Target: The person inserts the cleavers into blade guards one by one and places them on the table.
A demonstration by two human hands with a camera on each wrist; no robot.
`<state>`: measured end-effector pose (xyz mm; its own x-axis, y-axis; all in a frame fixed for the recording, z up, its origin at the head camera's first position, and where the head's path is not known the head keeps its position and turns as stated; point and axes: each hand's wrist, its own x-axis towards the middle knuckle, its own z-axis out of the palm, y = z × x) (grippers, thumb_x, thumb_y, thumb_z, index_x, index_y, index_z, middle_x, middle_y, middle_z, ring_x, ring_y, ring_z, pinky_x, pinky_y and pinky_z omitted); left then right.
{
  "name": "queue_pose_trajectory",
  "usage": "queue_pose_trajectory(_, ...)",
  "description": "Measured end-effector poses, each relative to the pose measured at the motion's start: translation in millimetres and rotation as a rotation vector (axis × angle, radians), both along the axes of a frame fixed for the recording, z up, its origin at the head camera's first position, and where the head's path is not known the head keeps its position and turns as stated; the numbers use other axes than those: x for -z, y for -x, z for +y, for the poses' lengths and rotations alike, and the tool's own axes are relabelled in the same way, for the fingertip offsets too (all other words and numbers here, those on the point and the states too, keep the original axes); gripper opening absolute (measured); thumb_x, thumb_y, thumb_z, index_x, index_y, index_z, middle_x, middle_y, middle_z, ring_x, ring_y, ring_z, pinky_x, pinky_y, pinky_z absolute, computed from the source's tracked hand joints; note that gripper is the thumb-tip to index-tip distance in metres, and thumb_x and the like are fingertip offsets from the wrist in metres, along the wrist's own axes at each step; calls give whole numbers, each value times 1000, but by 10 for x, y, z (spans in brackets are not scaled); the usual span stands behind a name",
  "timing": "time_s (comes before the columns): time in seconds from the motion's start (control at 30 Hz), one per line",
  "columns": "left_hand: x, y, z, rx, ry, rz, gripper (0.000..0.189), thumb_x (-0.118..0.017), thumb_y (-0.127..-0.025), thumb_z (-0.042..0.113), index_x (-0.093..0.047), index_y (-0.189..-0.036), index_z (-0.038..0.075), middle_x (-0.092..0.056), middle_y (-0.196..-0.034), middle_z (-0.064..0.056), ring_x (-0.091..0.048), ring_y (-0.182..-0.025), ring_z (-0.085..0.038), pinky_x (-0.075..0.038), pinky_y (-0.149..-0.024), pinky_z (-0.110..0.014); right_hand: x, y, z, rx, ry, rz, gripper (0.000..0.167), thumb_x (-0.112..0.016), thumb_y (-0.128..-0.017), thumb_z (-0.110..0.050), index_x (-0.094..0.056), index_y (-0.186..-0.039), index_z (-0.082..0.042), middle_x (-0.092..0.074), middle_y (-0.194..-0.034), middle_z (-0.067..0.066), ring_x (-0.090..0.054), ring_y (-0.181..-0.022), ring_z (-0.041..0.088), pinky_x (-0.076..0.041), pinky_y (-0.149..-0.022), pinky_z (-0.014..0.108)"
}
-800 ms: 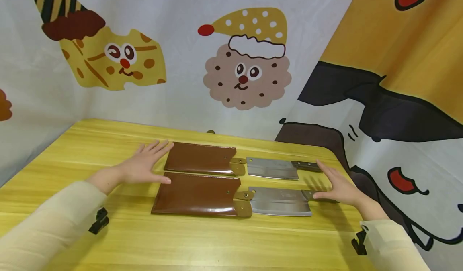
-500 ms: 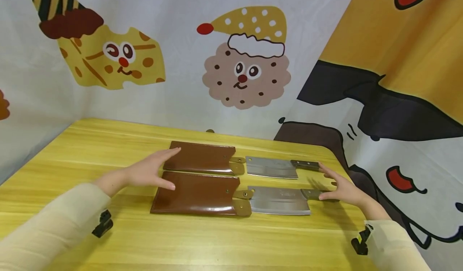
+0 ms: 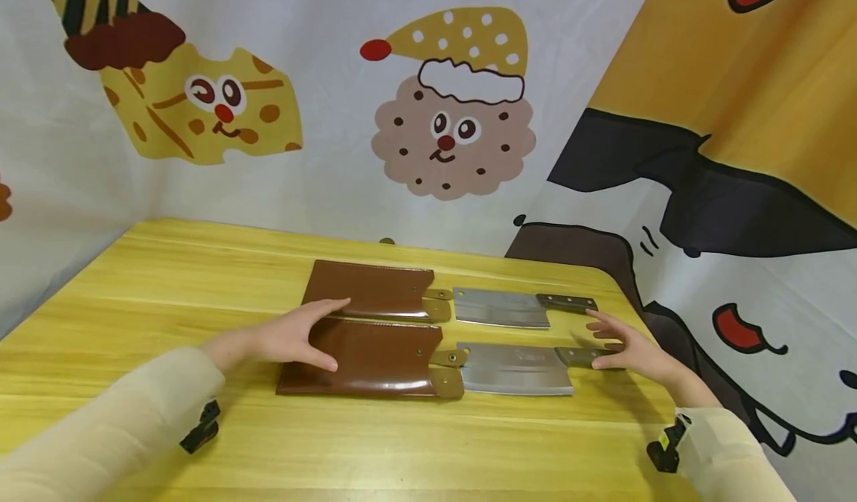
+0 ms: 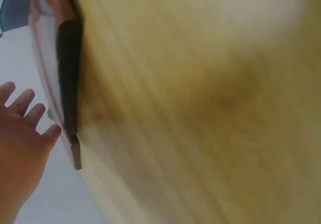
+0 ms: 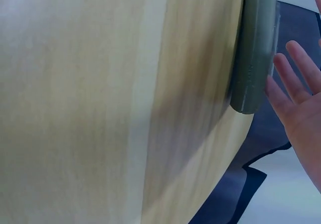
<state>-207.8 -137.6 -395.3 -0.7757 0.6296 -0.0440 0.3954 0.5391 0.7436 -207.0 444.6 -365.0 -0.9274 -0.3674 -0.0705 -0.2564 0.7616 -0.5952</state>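
Observation:
Two brown leather knife sheaths lie one behind the other, a front sheath [image 3: 384,364] and a back sheath [image 3: 375,288]. Each has a snap strap at its right end. To their right lie two cleavers, the front cleaver [image 3: 515,369] and the back cleaver [image 3: 498,309], blades toward the sheaths. My left hand [image 3: 286,337] is over the left end of the front sheath, thumb and fingers spread apart. Above the front cleaver's olive handle [image 5: 253,48] is my right hand [image 3: 636,349], its fingers loosely bent and thumb overlapping the handle in the head view.
Everything lies on a yellow wood-grain table [image 3: 402,450]. Behind it and at the right hangs a cartoon-print cloth [image 3: 335,190], close to the table's rounded right corner. Black wrist cameras are strapped below both sleeves.
My left hand has moved right and toward me, from the sheaths' left edge to over the front sheath. My right hand has lowered slightly toward the front cleaver's handle. Sheaths and cleavers stay put.

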Motion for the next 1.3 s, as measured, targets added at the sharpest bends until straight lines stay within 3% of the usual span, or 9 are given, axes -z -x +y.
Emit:
queue_pose_trajectory(0.23,48,-16,66,9,72,90,107,-78,-68,50,-24,-148,3,-28,-150,-22,-26,-137,-43,-25,-107,-61,41,22,31,11,-27,-24,80,-75,-78,-18,-32,-141,5,-51,-127,28,-55,-110,29,-46,-88,24)
queue_pose_trajectory(0.47,60,-37,56,19,166,137,112,-78,-64,57,-25,-148,5,-30,-150,-19,-26,-137,-42,-25,-105,-62,49,33,41,-14,-17,-48,81,-77,-76,-19,-34,-139,8,-58,-119,24,-56,-102,1,-45,-84,18)
queue_pose_trajectory(0.6,56,-43,55,72,241,180,119,-77,-61,62,-22,-149,4,-27,-152,-18,-22,-138,-42,-22,-106,-64,70,45,55,-41,-14,-71,76,-77,-75,-18,-39,-135,10,-60,-114,22,-53,-96,-6,-44,-81,15)
queue_pose_trajectory(0.77,51,-54,85,156,325,215,124,-75,-59,66,-19,-149,2,-16,-155,-19,-16,-139,-41,-15,-108,-64,110,39,75,-17,-80,-103,57,-77,-74,-18,-57,-121,7,-63,-110,19,-52,-89,-5,-47,-75,18)
queue_pose_trajectory(0.9,53,-61,106,161,346,209,123,-75,-60,66,-19,-149,2,-13,-155,-18,-15,-139,-40,-14,-108,-64,134,47,95,24,-109,-127,45,-78,-73,-19,-65,-110,4,-65,-107,17,-53,-85,-2,-47,-73,19)
queue_pose_trajectory(1.07,64,-49,123,152,352,217,121,-74,-61,66,-21,-149,2,-20,-153,-17,-18,-138,-38,-15,-108,-62,126,45,132,13,-66,-120,42,-77,-75,-19,-66,-109,3,-65,-107,15,-53,-84,-5,-47,-72,19)
queue_pose_trajectory(1.3,59,-44,118,152,349,247,118,-73,-62,66,-24,-148,2,-24,-151,-16,-21,-137,-39,-15,-106,-62,11,25,145,40,52,-157,43,-74,-79,-15,-63,-114,7,-63,-100,-13,-55,-83,-1,-49,-70,20)
